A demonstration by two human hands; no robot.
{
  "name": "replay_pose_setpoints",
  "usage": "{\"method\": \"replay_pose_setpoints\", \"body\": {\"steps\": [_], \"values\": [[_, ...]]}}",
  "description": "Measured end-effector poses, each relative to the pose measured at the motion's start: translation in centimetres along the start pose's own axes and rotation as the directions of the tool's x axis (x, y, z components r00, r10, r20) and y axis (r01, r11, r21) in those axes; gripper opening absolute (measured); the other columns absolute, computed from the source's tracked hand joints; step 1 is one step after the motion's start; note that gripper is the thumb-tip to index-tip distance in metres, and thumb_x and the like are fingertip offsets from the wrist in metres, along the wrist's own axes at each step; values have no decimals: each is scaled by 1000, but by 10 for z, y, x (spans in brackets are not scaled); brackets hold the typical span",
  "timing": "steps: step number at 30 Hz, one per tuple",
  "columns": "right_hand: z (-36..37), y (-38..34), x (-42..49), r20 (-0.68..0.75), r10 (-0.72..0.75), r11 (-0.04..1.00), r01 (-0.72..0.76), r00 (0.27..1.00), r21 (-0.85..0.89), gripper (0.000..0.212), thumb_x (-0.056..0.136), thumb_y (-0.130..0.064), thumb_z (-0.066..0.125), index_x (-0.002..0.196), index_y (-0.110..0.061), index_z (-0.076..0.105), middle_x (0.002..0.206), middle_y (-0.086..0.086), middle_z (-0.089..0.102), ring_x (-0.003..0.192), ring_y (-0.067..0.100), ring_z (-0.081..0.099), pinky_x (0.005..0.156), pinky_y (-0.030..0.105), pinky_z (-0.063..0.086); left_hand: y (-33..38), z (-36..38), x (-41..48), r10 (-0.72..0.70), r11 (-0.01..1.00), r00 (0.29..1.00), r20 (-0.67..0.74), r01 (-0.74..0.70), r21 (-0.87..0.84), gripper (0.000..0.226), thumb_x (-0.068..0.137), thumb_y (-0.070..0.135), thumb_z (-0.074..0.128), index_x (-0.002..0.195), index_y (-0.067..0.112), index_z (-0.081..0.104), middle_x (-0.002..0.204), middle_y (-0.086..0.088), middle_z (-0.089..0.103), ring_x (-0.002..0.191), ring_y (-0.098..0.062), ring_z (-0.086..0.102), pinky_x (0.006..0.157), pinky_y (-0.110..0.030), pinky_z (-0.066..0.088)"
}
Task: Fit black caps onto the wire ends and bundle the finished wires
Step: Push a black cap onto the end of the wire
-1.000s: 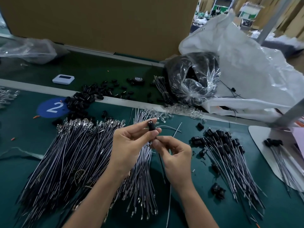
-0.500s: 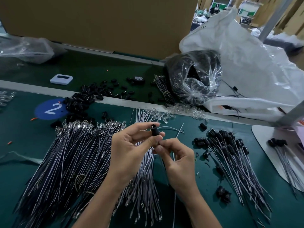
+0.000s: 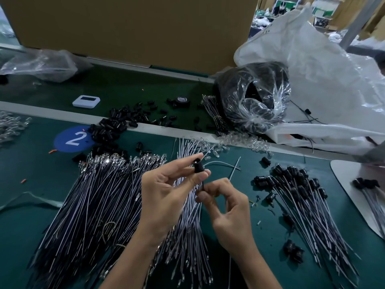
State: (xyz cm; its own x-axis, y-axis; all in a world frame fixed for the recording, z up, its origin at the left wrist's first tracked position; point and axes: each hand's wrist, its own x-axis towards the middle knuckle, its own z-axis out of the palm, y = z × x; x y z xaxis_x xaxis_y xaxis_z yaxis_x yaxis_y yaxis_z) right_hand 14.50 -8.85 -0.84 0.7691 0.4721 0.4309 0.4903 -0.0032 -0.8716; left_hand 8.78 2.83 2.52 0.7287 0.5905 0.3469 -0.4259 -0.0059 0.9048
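Capping one wire above the worktop point(image 3: 27, 226), one hand on each part.

The left hand point(image 3: 166, 197) pinches the black cap point(image 3: 198, 166) between thumb and forefinger, held up over the middle of the worktop. The right hand point(image 3: 227, 207) pinches the thin wire point(image 3: 202, 183) just beneath it. Both parts look featherlight. The cap seems hard and smooth, so it wants a pinch on its sides. The wire looks springy and likely to buckle, so I'd grip it close to the end. Bare wires point(image 3: 93, 201) lie fanned to the left, capped wires point(image 3: 308, 203) to the right.
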Motion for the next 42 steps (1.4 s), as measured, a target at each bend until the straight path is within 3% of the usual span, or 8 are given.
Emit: {"method": "replay_pose_setpoints", "body": {"steps": [4, 8, 16, 22, 28, 32, 39, 42], "values": [[2, -3, -2, -26, -2, 999, 3, 1000, 35, 18, 83, -33, 67, 78, -16, 68, 73, -2, 63, 71, 15, 58, 67, 27, 46, 1, 3, 0, -18, 1000, 999, 37, 19, -23, 37, 65, 25, 80, 101, 23, 75, 86, -6, 77, 82, -26, 74, 79, -39, 60], [4, -6, -3, -49, 23, 991, -16, 999, 133, 20, 85, -27, 67, 75, -10, 65, 68, 0, 56, 67, 15, 49, 63, 28, 41, -3, 8, -2, -81, 996, 993, 87, 85, -37, 30, 68, 19, 82, 97, 19, 75, 84, -9, 76, 79, -30, 74, 74, -50, 60], [1, 3, -2, -19, 79, 987, -75, 997, 142, 13, 83, -21, 71, 75, -12, 67, 72, 5, 61, 73, 31, 56, 70, 55, 47, -7, 7, -4, -83, 995, 992, 91, 88, -56, 30, 66, 24, 82, 96, 22, 77, 85, -8, 76, 80, -27, 75, 73, -32, 60], [1, 1, -1, -2, 47, 992, -46, 999, 115, 14, 80, -26, 71, 70, -21, 63, 72, -4, 62, 72, 18, 58, 69, 40, 49, -4, 1, -2, -62, 998, 992, 108, 63, -7, 34, 67, 15, 80, 98, 26, 77, 85, -5, 77, 81, -23, 75, 75, -27, 58], [1, 1, -3, 10, 23, 997, -24, 1000, 71, 10, 80, -24, 71, 73, -16, 68, 73, 0, 65, 73, 22, 62, 70, 45, 51, -3, 2, -3, -85, 996, 993, 85, 83, 23, 36, 67, 15, 80, 100, 27, 75, 83, -5, 77, 80, -24, 74, 77, -35, 60], [0, -2, -3, 10, 35, 997, -36, 999, 69, 10, 81, -22, 72, 73, -28, 68, 70, -4, 65, 69, 21, 60, 66, 44, 51, -3, 3, -1, -123, 992, 989, 80, 122, 18, 36, 66, 19, 82, 99, 31, 76, 81, -7, 76, 79, -26, 74, 76, -41, 60], [-1, -3, -3, 2, 117, 982, -116, 993, 149, 18, 83, -35, 70, 83, -18, 77, 78, -1, 73, 77, 20, 69, 74, 42, 55, -3, 5, -1, -215, 969, 971, 103, 225, -103, 20, 71, 23, 79, 90, 16, 78, 82, -12, 76, 77, -25, 74, 64, -27, 59], [-1, -3, -2, -23, 98, 985, -93, 995, 143, 12, 85, -24, 71, 82, -15, 76, 73, -9, 70, 70, 8, 65, 68, 26, 51, -6, 7, -3, -250, 959, 965, 79, 258, -121, 24, 68, 23, 76, 88, 10, 78, 83, -14, 75, 80, -26, 74, 67, -27, 59]]}}
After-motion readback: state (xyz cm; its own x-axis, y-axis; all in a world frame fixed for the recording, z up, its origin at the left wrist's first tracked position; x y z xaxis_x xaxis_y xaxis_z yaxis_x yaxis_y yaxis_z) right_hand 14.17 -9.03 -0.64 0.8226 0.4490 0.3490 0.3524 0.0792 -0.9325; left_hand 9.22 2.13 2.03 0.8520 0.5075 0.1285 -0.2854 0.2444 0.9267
